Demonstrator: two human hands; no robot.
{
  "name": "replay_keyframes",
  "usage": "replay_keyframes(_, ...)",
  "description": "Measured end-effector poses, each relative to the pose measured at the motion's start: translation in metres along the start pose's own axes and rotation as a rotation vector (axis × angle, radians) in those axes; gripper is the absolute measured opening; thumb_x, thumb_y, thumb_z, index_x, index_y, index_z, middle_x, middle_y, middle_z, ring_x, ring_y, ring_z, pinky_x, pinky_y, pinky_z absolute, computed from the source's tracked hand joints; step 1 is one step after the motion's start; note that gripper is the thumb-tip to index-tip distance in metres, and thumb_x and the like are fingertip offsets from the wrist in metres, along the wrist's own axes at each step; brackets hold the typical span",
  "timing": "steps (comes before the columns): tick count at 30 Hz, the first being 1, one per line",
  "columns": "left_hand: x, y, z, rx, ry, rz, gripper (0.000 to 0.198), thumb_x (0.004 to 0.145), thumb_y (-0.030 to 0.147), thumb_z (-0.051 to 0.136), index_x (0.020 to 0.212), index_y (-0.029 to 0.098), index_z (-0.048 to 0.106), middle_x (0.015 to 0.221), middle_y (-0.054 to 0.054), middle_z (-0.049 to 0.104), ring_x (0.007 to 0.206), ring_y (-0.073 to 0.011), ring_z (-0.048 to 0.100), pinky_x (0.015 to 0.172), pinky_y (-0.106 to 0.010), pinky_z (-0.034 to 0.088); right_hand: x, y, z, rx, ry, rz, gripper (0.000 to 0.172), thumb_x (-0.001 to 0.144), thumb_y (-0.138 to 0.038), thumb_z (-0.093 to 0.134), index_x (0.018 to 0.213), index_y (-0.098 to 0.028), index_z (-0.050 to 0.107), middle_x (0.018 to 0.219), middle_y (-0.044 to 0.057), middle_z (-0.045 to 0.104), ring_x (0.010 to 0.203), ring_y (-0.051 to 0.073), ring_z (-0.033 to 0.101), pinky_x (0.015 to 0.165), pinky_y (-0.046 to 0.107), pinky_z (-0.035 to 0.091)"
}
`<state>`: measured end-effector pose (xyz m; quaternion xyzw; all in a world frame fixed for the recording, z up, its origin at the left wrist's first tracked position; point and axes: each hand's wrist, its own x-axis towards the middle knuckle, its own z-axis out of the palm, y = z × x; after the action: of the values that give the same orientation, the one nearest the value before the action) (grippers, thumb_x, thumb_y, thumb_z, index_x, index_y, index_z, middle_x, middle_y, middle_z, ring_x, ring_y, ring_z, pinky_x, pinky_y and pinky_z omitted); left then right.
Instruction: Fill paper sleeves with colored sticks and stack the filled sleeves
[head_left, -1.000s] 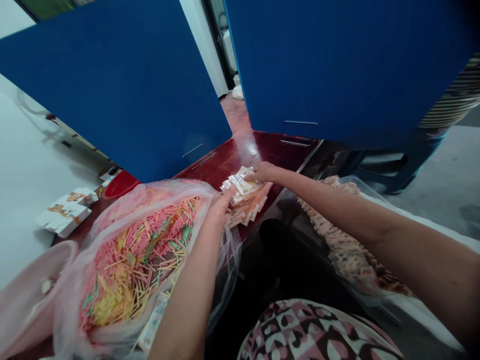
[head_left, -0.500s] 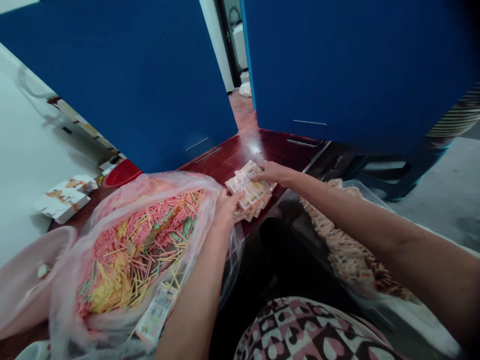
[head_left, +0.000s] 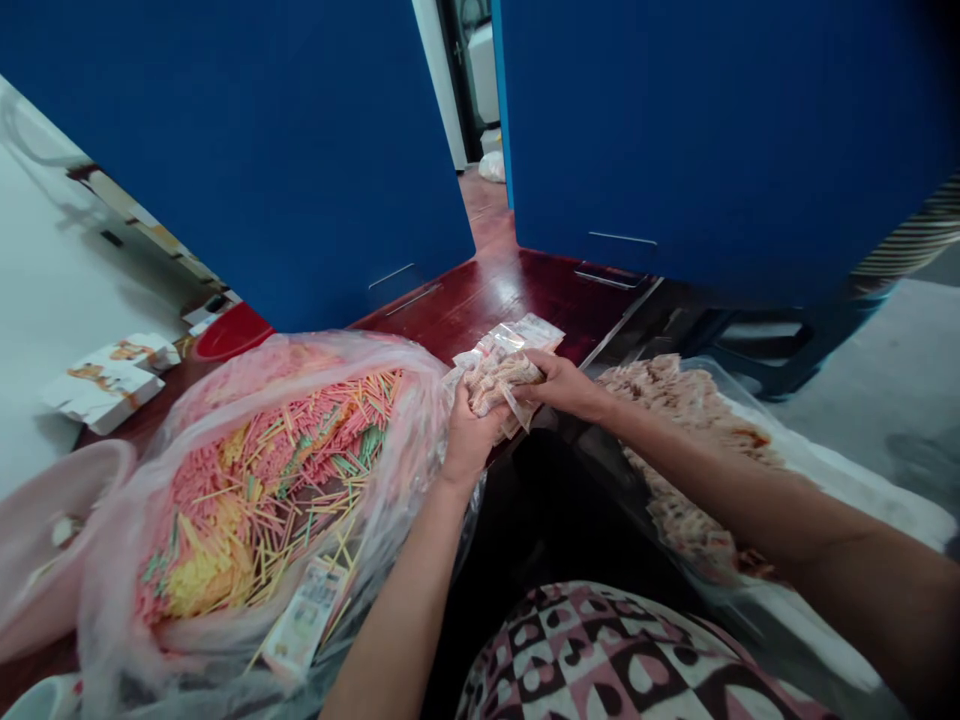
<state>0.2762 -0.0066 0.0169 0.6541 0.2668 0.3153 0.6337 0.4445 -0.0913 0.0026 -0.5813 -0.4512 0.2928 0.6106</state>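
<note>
In front of me, over the edge of the dark red table point(head_left: 547, 285), my left hand point(head_left: 474, 440) and my right hand point(head_left: 562, 385) close around a bunch of small pale printed packets point(head_left: 501, 380). The fingers of the left hand wrap its near left side. Those of the right hand pinch it from the right. Just beyond the bunch, more flat printed packets point(head_left: 536, 330) lie fanned out, some with a shiny surface. The exact contents of the packets cannot be made out.
On the left an open clear plastic bag point(head_left: 247, 425) holds many pink, yellow and green sticks, with a printed pack point(head_left: 307, 610) on its near edge. A pink basin point(head_left: 82, 480) stands beside it. Packets point(head_left: 675, 440) fill a container at right. Blue panels point(head_left: 300, 150) rise behind.
The fanned flat packets were held between both hands. Now the hands grip a bunched stack seen from its edges, and other packets show beyond it. My view has shifted slightly.
</note>
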Motion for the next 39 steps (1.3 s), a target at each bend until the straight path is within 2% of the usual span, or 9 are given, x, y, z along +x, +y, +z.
replay_keyframes(5,-0.008,0.002,-0.001,0.11,-0.047,0.015,0.067,0.067,0.021,0.085,0.129,0.018,0.058,0.124,-0.01,0.074,0.111,-0.0247,0.071,0.104,-0.04,0.053,-0.021,0.023,0.005,0.031,0.046,-0.069,0.054,0.074,-0.049,0.084,0.118,-0.021,0.073,0.118,0.008,0.074,0.111,0.026,0.07,0.106,0.044,0.053)
replay_keyframes(10,-0.009,0.006,-0.005,0.159,-0.042,0.011,0.059,0.066,0.021,0.086,0.121,0.02,0.064,0.115,-0.006,0.074,0.105,-0.0226,0.071,0.102,-0.036,0.052,-0.016,0.025,-0.003,-0.168,0.062,-0.264,0.046,0.074,-0.053,0.086,0.109,-0.025,0.077,0.15,0.012,0.059,0.147,0.031,0.049,0.124,0.048,0.035)
replay_keyframes(17,-0.012,0.012,-0.005,0.121,-0.046,-0.015,0.055,0.068,0.019,0.085,0.118,0.022,0.064,0.119,-0.007,0.074,0.115,-0.0247,0.07,0.109,-0.037,0.05,-0.014,0.013,-0.007,-0.238,0.003,-0.163,0.051,0.073,-0.043,0.086,0.118,-0.024,0.072,0.122,0.008,0.074,0.117,0.029,0.067,0.113,0.048,0.048)
replay_keyframes(22,-0.019,0.011,-0.008,0.001,-0.11,0.004,0.079,0.071,0.032,0.09,0.14,0.024,0.051,0.146,-0.012,0.063,0.136,-0.0272,0.062,0.119,-0.037,0.044,-0.013,0.016,-0.007,-0.153,0.08,-0.107,0.084,0.066,-0.047,0.09,0.141,-0.022,0.062,0.141,0.011,0.066,0.133,0.03,0.06,0.119,0.045,0.043)
replay_keyframes(25,-0.023,0.0,-0.003,0.017,-0.04,0.012,0.108,0.059,0.023,0.097,0.151,0.024,0.04,0.15,-0.014,0.059,0.14,-0.0295,0.058,0.121,-0.041,0.042,-0.011,0.02,-0.01,-0.17,0.012,-0.121,0.058,0.07,-0.051,0.088,0.117,-0.02,0.074,0.122,0.01,0.073,0.124,0.031,0.065,0.116,0.049,0.046)
replay_keyframes(27,-0.025,-0.008,0.004,0.068,0.024,0.02,0.109,0.063,0.016,0.094,0.155,0.024,0.037,0.147,-0.013,0.062,0.138,-0.0284,0.06,0.122,-0.042,0.042,-0.013,0.02,-0.01,-0.209,-0.013,-0.196,0.044,0.071,-0.05,0.087,0.103,-0.021,0.077,0.121,0.011,0.074,0.125,0.032,0.064,0.118,0.051,0.043)
replay_keyframes(32,-0.029,-0.018,0.013,0.008,0.008,0.073,0.094,0.076,0.011,0.082,0.158,0.025,0.038,0.134,-0.009,0.07,0.124,-0.0237,0.069,0.117,-0.04,0.048,-0.032,0.009,-0.006,-0.228,0.058,-0.179,0.046,0.078,-0.047,0.084,0.118,-0.025,0.074,0.138,0.009,0.069,0.138,0.033,0.059,0.125,0.055,0.035)
replay_keyframes(35,-0.033,-0.002,0.007,-0.007,0.014,0.15,0.088,0.079,0.014,0.082,0.157,0.026,0.041,0.136,-0.008,0.068,0.125,-0.0249,0.067,0.117,-0.041,0.048,-0.037,-0.013,0.0,-0.211,0.061,-0.112,0.048,0.078,-0.05,0.084,0.118,-0.026,0.073,0.122,0.008,0.076,0.119,0.033,0.069,0.115,0.056,0.047)
replay_keyframes(39,-0.044,0.055,-0.019,-0.069,0.096,0.144,0.093,0.072,0.018,0.09,0.154,0.03,0.047,0.14,-0.006,0.065,0.135,-0.0339,0.06,0.115,-0.047,0.05,-0.026,-0.06,0.026,-0.162,0.056,-0.163,0.052,0.075,-0.054,0.087,0.115,-0.025,0.072,0.111,0.008,0.076,0.11,0.033,0.071,0.104,0.053,0.055)
